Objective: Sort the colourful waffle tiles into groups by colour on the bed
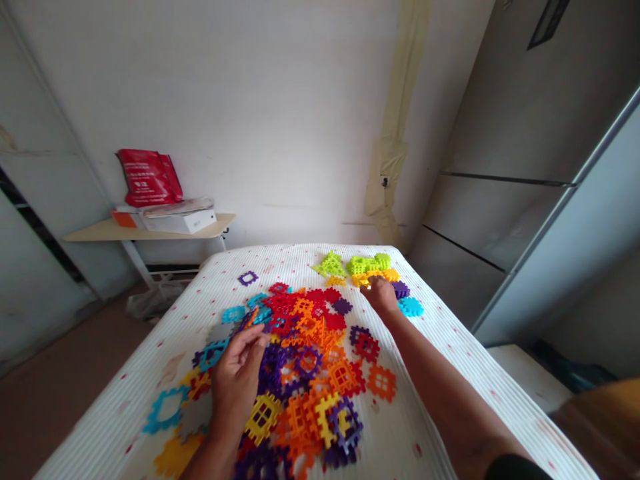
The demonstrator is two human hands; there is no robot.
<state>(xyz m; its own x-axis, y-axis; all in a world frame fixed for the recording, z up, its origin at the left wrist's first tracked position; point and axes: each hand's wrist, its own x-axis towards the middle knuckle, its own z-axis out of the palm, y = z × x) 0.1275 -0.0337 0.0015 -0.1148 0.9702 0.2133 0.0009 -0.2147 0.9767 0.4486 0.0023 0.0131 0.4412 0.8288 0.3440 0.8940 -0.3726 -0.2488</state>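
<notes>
Over the left side of a heap of colourful plastic interlocking building pieces is my left hand. Its fingers are loosely bent, thumb and forefinger a little apart, with nothing visible between them. An orange and purple piece stands tilted just beyond its fingertips. My right hand reaches to the far right, fingers curled down at a row of yellow interlocking pieces; its grip seems closed on a yellow one, partly hidden. Close by are stacked lime-green pieces, purple pieces and light-blue pieces.
The pieces lie on a padded white table cover with red specks. Spiky lime-green pieces and a lone purple frame lie towards the back. A side table bears a red bag and white box. A grey refrigerator stands right.
</notes>
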